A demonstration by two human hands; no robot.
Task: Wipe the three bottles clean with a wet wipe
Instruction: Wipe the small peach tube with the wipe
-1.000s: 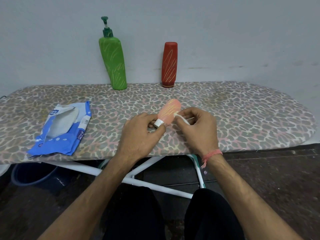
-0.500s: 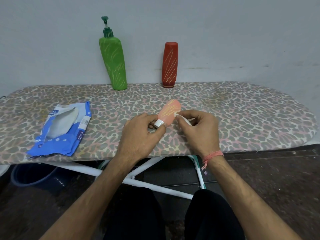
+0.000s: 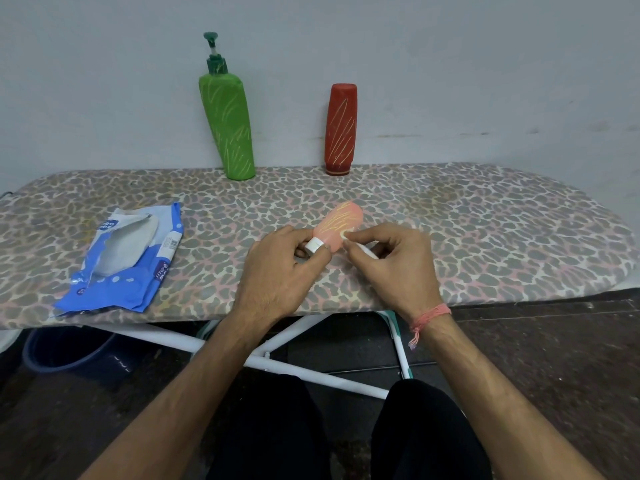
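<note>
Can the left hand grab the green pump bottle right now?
Probably not yet: the left hand grips the pink bottle by its white cap. The board toward the green pump bottle looks free.

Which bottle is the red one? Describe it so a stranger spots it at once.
Start at the leopard-print ironing board and look to its far edge by the wall. Two bottles stand there; the red bottle is the right one, shorter than the green pump bottle, with no pump.

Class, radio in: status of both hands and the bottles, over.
Left hand grips pink bottle by cap end. Right hand pinches wipe against it. Green bottle, red bottle standing behind. Nothing obstructing.
</note>
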